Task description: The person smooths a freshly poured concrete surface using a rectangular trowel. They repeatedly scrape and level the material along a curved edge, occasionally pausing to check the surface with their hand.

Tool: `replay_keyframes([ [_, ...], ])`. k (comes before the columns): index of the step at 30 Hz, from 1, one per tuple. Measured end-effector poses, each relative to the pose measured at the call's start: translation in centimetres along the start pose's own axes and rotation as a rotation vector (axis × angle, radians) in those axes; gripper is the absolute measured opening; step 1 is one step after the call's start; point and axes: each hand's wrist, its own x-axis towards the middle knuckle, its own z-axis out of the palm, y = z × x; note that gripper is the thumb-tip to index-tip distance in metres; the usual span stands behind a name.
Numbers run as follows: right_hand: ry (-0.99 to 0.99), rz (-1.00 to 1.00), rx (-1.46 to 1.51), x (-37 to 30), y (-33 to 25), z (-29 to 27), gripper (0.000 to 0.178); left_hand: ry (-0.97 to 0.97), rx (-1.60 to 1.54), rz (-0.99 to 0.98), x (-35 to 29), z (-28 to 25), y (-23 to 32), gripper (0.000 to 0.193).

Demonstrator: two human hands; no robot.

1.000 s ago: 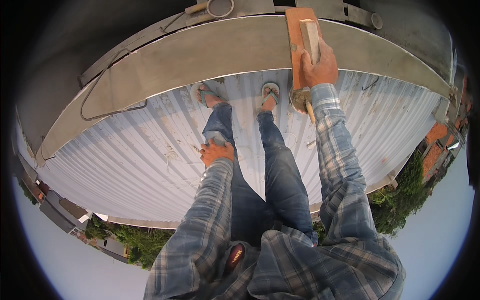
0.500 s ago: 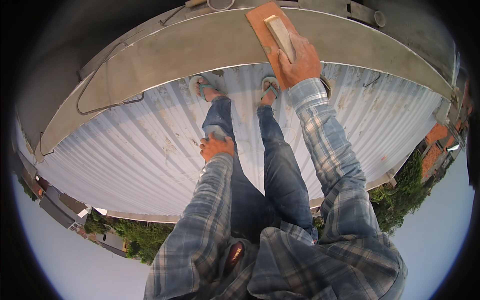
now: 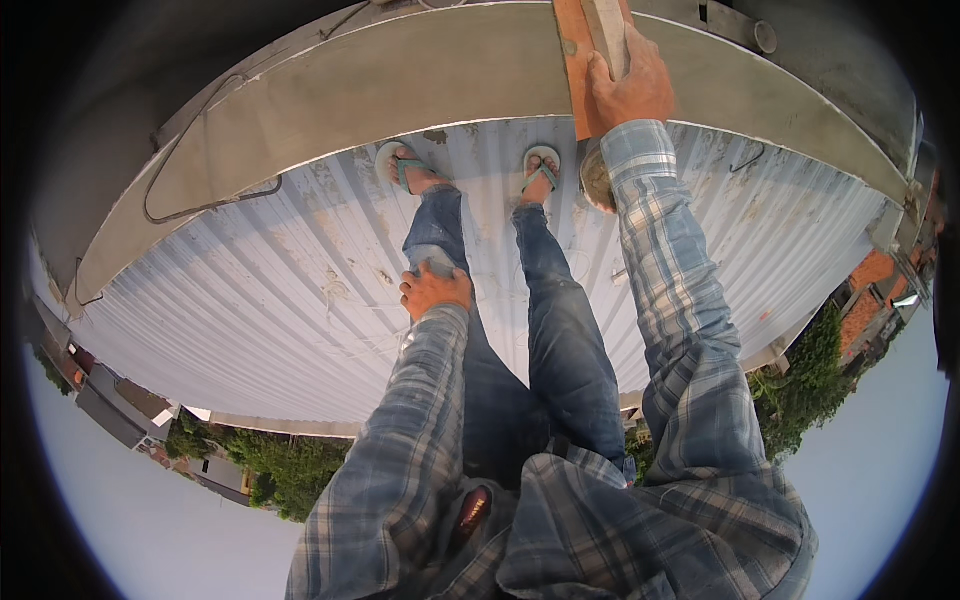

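Observation:
My right hand (image 3: pixel 634 88) is closed round the pale wooden handle (image 3: pixel 606 35) of a plasterer's float with a flat reddish-brown board (image 3: pixel 574 50). The board lies over the smooth grey plastered band (image 3: pixel 430 75), and its far end is cut off by the top edge. My left hand (image 3: pixel 436 290) rests at my left knee, fingers curled over a light grey patch (image 3: pixel 432 260). Whether that is a held pad or worn denim, I cannot tell.
My sandalled feet stand on a white corrugated metal roof (image 3: pixel 330 290) below the band. Beside my right wrist lies a round brownish dish (image 3: pixel 597 182). A bent metal rod (image 3: pixel 215 208) sticks out at the left, and a pipe end (image 3: pixel 764 37) shows at the upper right.
The float and my right hand have moved up and to the right along the plastered band, turning more upright. More of the round dish shows now. My left hand stays at the knee.

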Motion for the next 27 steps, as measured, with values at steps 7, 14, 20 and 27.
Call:
replay_keyframes([
  [7, -0.06, -0.055, 0.005, -1.7, 2.9, -0.7, 0.052, 0.018, -0.049, -0.013, -0.3, -0.9, 0.0, 0.065],
  [14, -0.123, -0.17, 0.015, -3.5, 1.8, -0.5, 0.054, 0.02, -0.065, -0.012, -0.2, -0.5, -0.1, 0.064],
  [20, -0.022, -0.13, 0.028, -1.4, -2.1, 1.2, 0.051, 0.017, -0.027, 0.013, -0.2, -0.2, 0.2, 0.065],
  [27, -0.051, -0.051, 0.052, 0.0, -1.3, 0.3, 0.054, 0.046, -0.046, 0.032, 0.1, -1.3, 0.3, 0.064],
])
